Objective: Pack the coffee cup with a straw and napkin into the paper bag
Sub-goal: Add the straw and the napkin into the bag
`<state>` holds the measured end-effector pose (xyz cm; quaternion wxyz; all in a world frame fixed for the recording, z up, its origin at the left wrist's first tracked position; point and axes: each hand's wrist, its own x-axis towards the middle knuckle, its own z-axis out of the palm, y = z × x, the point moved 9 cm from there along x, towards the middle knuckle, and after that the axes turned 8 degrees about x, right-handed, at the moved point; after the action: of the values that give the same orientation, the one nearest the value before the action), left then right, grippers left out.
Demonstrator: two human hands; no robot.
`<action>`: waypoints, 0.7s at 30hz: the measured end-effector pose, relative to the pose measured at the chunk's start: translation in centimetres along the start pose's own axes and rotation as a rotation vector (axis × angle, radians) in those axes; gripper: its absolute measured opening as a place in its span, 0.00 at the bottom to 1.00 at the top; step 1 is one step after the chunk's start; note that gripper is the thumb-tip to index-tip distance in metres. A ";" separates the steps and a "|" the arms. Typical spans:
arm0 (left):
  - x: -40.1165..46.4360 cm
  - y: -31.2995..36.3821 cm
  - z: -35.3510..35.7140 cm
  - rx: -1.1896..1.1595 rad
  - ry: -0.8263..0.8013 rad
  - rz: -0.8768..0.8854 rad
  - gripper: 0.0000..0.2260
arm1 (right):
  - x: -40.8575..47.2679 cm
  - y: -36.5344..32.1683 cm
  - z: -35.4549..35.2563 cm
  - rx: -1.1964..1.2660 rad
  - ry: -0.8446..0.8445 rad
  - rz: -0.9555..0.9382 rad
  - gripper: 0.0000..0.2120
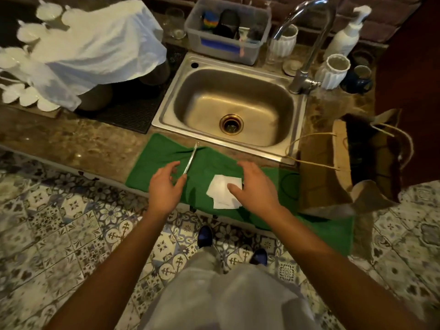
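Observation:
A wrapped straw point(191, 158) lies slanted on a green cloth point(162, 160) at the counter's front edge. My left hand point(165, 186) hovers over the straw's near end with fingers spread, holding nothing. White napkins point(220, 191) lie on the cloth to the right. My right hand point(253, 184) is open above them, its fingers over the stack's right side. A brown paper bag point(323, 172) with twine handles stands open at the right end of the cloth. Its inside is dark, and I see no coffee cup.
A steel sink point(166, 108) with a tall tap point(307, 44) sits behind the cloth. A white cloth point(100, 44) covers dishes at the back left. A plastic tub point(226, 46), white ribbed cups point(333, 70) and a pump bottle point(345, 34) stand at the back.

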<state>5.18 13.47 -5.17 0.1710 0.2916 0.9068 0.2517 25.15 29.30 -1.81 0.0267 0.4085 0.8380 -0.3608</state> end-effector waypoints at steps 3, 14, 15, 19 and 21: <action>1.5 -2.0 1.6 0.140 -0.086 0.017 0.22 | 0.9 3.6 3.0 -0.001 -0.083 0.280 0.37; 3.6 -4.5 5.5 0.277 -0.305 0.111 0.25 | 0.5 5.9 6.3 0.050 0.008 0.655 0.31; 3.8 -4.7 5.7 0.282 -0.313 0.119 0.24 | 0.4 6.0 6.5 0.057 0.008 0.675 0.29; 4.1 -4.5 5.6 0.302 -0.317 0.148 0.14 | 0.7 6.1 7.3 0.048 -0.030 0.670 0.18; 4.3 -4.3 5.6 0.306 -0.320 0.158 0.09 | 1.0 5.9 7.4 0.070 -0.018 0.649 0.17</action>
<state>2.55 15.10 -12.84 0.2462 0.4204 0.8701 0.0746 26.82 27.68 -11.07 0.1337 0.6518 0.6508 -0.3657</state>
